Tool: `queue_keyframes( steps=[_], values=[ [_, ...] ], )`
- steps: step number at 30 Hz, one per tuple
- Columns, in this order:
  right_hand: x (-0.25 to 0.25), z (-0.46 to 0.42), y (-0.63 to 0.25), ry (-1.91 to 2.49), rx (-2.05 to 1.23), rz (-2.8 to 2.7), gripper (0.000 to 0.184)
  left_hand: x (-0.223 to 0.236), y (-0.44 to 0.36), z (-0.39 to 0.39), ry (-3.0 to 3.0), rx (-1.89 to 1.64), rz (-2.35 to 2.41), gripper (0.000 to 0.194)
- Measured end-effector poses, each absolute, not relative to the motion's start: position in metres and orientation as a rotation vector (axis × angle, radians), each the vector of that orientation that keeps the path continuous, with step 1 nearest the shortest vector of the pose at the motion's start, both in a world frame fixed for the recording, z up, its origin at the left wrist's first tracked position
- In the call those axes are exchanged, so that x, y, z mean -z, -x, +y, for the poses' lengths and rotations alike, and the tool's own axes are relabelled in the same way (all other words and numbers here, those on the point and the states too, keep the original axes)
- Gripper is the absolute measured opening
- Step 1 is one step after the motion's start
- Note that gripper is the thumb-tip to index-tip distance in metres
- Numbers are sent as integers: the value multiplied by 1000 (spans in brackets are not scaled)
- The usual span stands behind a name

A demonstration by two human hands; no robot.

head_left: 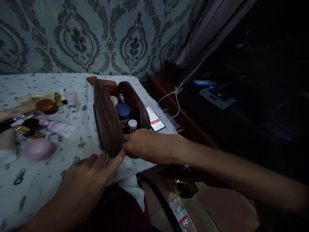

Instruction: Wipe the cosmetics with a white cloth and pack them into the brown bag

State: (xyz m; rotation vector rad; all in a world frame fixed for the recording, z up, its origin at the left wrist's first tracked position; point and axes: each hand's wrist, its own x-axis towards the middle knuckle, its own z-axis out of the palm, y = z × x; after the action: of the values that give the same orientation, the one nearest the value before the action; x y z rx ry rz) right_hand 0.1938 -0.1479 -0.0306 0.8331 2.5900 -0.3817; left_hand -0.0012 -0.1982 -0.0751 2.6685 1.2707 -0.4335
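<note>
A brown toiletry bag (106,122) stands unzipped on the bed, its mouth spread. Inside it are a jar with a blue lid (123,111), a bottle with a white cap (132,124) and other small containers. My left hand (88,172) is closed at the bag's near lower corner, its fingers around the gold-coloured zipper end and its thumb pressed against the bag. At the near end of the opening, my right hand (147,143) grips the zipped edge; its fingertips are partly hidden. Both hands nearly meet there.
Cosmetics lie at left, among them a pink round case (39,149), a floral tube (58,127) and an amber jar (47,106). A lit phone (155,120) rests right of the bag, near a white cable (178,93). A plastic bottle (181,212) is below the bed's edge.
</note>
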Motion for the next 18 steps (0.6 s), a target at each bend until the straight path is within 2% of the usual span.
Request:
queue_keyframes(
  steps=[2,10,18],
  values=[
    [25,-143,-184,-782,348,2459,21,69,-3,-196,-2619,548,1279,73],
    [23,-143,-176,-824,299,2399,22,80,1,-200,-2639,519,1340,69],
    [32,-146,-178,-913,247,2445,18,71,0,-199,-2679,597,1332,81]
  ],
)
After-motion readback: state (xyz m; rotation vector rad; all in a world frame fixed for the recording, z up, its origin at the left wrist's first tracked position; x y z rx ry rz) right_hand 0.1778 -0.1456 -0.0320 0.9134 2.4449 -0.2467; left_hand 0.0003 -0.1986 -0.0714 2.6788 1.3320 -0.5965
